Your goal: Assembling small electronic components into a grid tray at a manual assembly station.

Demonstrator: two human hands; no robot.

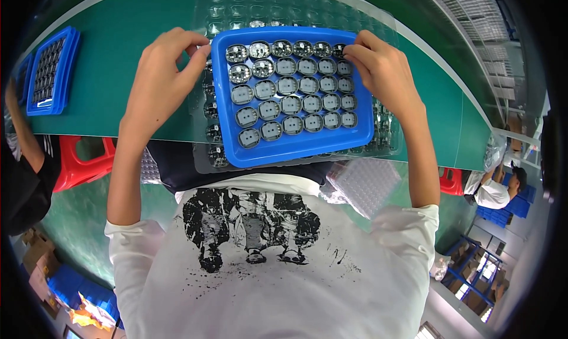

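Blue rectangular tray (302,146), one, lying at the near edge of a green worktable (118,22), directly before the person, atop a wider clear moulded tray (296,9); contents of the blue tray — small oval parts in five rows, the top row and two at the left of the second being shiny dark parts (281,48), the remainder grey parts (290,105); further dark pieces visible in the clear tray around its sides; left hand (161,67), at the blue tray's upper left corner, thumb and forefinger tips drawn narrow, whether anything is pinched between them cannot be told; right hand (381,67), over the upper right corner, fingers bent and close together beside the last part of the top row — whether they grip it cannot be told; to the far left on the table, filled blue trays (70,73), with a co-worker's forearm (29,139) near; below the table edge, a red stool (77,171) at left and clear bubbled packing trays (368,185) at right; at far right, a person in white (492,197).
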